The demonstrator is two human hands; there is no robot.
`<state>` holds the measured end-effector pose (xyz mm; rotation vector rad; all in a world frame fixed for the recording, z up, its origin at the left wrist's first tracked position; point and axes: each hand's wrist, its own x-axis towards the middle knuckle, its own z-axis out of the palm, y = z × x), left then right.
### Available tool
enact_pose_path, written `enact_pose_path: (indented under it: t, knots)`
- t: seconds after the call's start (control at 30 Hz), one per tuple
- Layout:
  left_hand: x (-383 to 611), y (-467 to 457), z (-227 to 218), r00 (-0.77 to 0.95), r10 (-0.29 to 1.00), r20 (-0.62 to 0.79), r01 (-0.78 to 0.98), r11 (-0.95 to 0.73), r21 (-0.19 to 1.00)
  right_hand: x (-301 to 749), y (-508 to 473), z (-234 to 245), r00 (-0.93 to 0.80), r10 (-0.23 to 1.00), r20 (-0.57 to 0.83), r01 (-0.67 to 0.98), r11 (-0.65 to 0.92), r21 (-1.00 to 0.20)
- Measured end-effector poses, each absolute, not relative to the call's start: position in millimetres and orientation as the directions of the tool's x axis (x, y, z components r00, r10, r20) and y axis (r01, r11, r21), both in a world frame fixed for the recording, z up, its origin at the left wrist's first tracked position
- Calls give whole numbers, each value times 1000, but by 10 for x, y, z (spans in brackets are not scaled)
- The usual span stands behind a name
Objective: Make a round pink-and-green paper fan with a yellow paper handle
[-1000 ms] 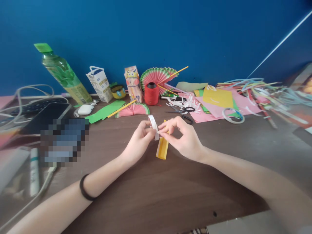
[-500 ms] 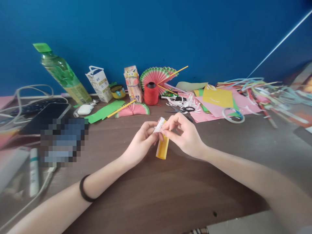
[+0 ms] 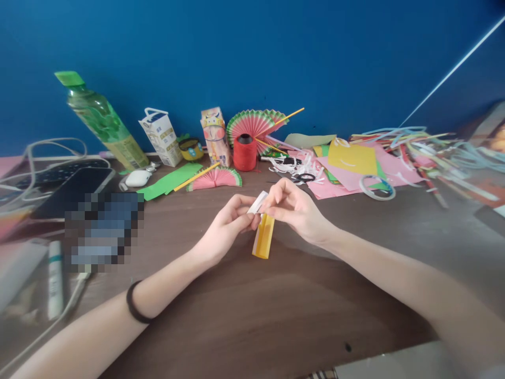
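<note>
1. Left hand (image 3: 226, 223) and right hand (image 3: 294, 210) meet over the middle of the bench (image 3: 252, 310), fingertips pinched together on a small white tape piece (image 3: 257, 202)
2. Grip of both hands is narrow: left thumb and forefinger hold the near end of the white piece, right thumb and forefinger hold its far end
3. A folded yellow paper (image 3: 263, 236) hangs just under the pinch, tilted slightly, its lower end close to the bench; which hand carries it cannot be told
4. Judgement: the step looks like fixing the white piece onto the yellow fold. Done well, it calls for keeping the strip taut between both pinches, lining its edge with the fold before pressing, and rubbing down from one end so no crease forms
5. Risk, as judged: the sticky piece may curl onto a fingertip or land crooked
6. The bench is dark brown wood grain. On the far side are a red thread spool (image 3: 245, 152), pink pleated paper fans (image 3: 215, 178), black scissors (image 3: 302, 177), a tape roll (image 3: 376, 188) and coloured paper sheets (image 3: 353, 158)
7. Far left stand a green bottle (image 3: 100, 121) and a white carton (image 3: 160, 136)
8. A deep blue wall (image 3: 252, 52) backs the bench
</note>
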<state>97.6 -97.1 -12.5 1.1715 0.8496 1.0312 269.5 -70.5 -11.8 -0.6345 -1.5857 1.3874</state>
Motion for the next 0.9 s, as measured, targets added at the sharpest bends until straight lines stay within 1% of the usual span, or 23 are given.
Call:
enact_pose_path:
  t: [0.07,0.13,0.2,0.23,0.3,0.33,0.4,0.47,0.53,0.6,0.67,0.7,0.77,0.8,0.83,0.9]
  knots:
    - [950,-939,-142,288,958,11,-176,42,984,2702,-679,-112,-484,827,287,-205,211,-956]
    - [907,-897,-159,258,965,42,-89,-20,996,2718,-636,-104,-487,827,281,-179,221,-959]
    - [853,-849,-178,206,976,74,105,-97,990,2748,-564,-119,-420,855,304,-105,287,-952]
    - [826,-826,-188,160,983,92,222,-126,967,2770,-517,-141,-362,872,330,-50,335,-941]
    - [779,-785,-212,85,989,123,428,-147,892,2820,-414,-215,-245,884,398,96,431,-897]
    - [761,-767,-226,70,987,147,513,-161,843,2846,-365,-262,-216,881,420,186,459,-868]
    - [738,-740,-256,95,977,191,651,-206,730,2888,-290,-358,-217,894,393,356,447,-820]
    - [726,-719,-289,142,965,220,750,-250,612,2909,-258,-435,-264,902,341,462,429,-776]
    - [723,-704,-318,179,957,229,816,-275,508,2908,-263,-480,-317,897,308,496,434,-752]
    - [727,-699,-335,207,942,264,854,-306,421,2890,-283,-498,-349,889,297,476,442,-760]
    - [742,-710,-330,239,916,323,853,-357,380,2866,-303,-499,-360,887,291,423,433,-796]
    - [754,-724,-318,249,904,349,837,-382,391,2854,-311,-495,-360,887,289,387,424,-819]
    - [790,-764,-283,249,906,341,779,-397,486,2828,-329,-478,-350,887,302,305,412,-858]
    - [812,-789,-262,236,927,293,739,-367,565,2814,-343,-465,-345,884,315,262,413,-872]
    - [837,-814,-242,223,951,214,694,-309,651,2798,-362,-448,-339,880,333,222,419,-880]
    - [890,-855,-210,227,974,17,565,-145,812,2763,-414,-408,-342,864,369,157,440,-884]
